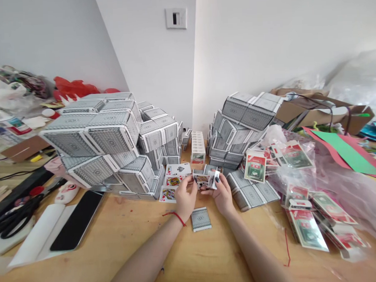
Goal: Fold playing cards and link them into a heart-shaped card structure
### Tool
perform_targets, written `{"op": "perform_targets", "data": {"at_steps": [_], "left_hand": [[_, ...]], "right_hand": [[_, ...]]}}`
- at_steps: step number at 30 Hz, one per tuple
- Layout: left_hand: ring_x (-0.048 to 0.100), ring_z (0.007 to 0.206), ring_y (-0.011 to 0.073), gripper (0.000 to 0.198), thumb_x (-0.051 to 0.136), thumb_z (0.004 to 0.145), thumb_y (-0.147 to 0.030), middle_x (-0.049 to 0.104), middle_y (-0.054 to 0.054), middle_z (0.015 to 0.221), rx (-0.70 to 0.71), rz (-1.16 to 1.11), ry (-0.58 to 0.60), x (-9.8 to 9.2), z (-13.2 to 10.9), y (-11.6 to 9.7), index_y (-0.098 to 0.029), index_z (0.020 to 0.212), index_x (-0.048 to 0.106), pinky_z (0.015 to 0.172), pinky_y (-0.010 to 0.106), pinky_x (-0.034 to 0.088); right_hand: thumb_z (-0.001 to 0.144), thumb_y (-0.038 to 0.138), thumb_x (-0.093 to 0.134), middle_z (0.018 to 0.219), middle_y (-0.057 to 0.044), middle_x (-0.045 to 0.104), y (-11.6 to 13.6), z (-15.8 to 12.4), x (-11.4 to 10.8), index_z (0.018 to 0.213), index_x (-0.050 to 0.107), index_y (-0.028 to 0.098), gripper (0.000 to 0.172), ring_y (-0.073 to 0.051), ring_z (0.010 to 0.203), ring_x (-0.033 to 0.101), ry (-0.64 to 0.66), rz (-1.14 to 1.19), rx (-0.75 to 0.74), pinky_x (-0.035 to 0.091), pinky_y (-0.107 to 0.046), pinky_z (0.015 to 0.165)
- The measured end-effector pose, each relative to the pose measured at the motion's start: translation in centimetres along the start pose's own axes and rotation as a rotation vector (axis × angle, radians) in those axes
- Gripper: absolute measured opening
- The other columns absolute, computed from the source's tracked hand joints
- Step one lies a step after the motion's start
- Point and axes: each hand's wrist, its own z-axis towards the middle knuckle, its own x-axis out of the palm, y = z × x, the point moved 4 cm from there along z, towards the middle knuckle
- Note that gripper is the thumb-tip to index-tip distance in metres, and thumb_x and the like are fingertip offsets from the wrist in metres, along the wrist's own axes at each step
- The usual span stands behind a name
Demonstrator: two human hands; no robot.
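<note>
My left hand (184, 198) and my right hand (223, 194) meet at the middle of the table, fingers closed on opposite ends of a folded playing card (202, 180). Its printed face and a bent white edge show between my fingertips. Below my hands a grey-backed card piece (201, 219) lies flat on the wood. Left of my left hand, face-up playing cards (178, 169) lie in a column. Behind my fingers stands a narrow row of card boxes (197, 145), partly hidden at its lower end.
Tall stacks of grey folded-card blocks stand at the left (109, 138) and right (241, 122). Several red-and-green card boxes (307, 231) lie among clear plastic at right. A black phone (77, 220), scissors (19, 217) and a computer mouse (66, 192) lie at left.
</note>
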Motion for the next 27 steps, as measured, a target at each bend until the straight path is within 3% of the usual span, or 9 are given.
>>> {"op": "perform_targets", "data": {"at_steps": [7, 14, 19, 22, 27], "left_hand": [[0.059, 0.085, 0.0154, 0.012, 0.055, 0.073, -0.019, 0.062, 0.005, 0.090, 0.233, 0.057, 0.199, 0.3, -0.3, -2.1, -0.018, 0.085, 0.054, 0.076, 0.030, 0.048], [0.048, 0.108, 0.0201, 0.004, 0.053, 0.072, -0.015, 0.049, 0.009, 0.118, 0.272, 0.094, 0.321, 0.2, -0.1, -3.3, -0.018, 0.071, 0.051, 0.089, 0.036, 0.042], [0.048, 0.108, 0.0216, 0.007, 0.054, 0.069, -0.012, 0.047, 0.009, 0.120, 0.275, 0.063, 0.395, 0.1, -0.1, -3.7, -0.019, 0.070, 0.051, 0.088, 0.036, 0.042], [0.053, 0.099, 0.0206, 0.015, 0.058, 0.066, -0.013, 0.051, 0.009, 0.115, 0.222, 0.017, 0.345, 0.3, -0.1, -3.2, -0.018, 0.079, 0.051, 0.082, 0.035, 0.045], [0.057, 0.067, 0.0112, 0.054, 0.057, 0.067, -0.011, 0.054, 0.008, 0.102, 0.049, -0.081, 0.288, 0.8, 0.1, -1.9, -0.019, 0.116, 0.037, 0.065, 0.028, 0.050]], "right_hand": [[0.070, 0.036, 0.060, 0.102, -0.004, 0.059, -0.1, 0.4, -0.9, 0.112, 0.048, 0.027, 0.044, -0.019, 0.082, 0.059, -0.127, -0.018, -0.047, 0.051, -0.032, 0.064], [0.070, 0.035, 0.061, 0.097, -0.004, 0.061, 0.1, 0.1, -0.3, 0.108, 0.052, 0.024, 0.040, -0.020, 0.086, 0.056, -0.002, -0.243, -0.037, 0.046, -0.032, 0.075], [0.069, 0.036, 0.061, 0.092, -0.004, 0.062, 0.3, 0.1, 0.0, 0.107, 0.054, 0.023, 0.040, -0.022, 0.091, 0.055, 0.034, -0.284, -0.046, 0.043, -0.034, 0.080], [0.070, 0.036, 0.061, 0.096, -0.004, 0.061, 0.4, 0.1, -0.1, 0.107, 0.054, 0.023, 0.041, -0.021, 0.091, 0.055, 0.002, -0.279, -0.064, 0.043, -0.033, 0.080], [0.071, 0.035, 0.061, 0.101, -0.004, 0.060, 0.5, 0.0, -0.2, 0.109, 0.053, 0.024, 0.040, -0.021, 0.092, 0.055, -0.036, -0.255, -0.067, 0.043, -0.035, 0.081]]}}
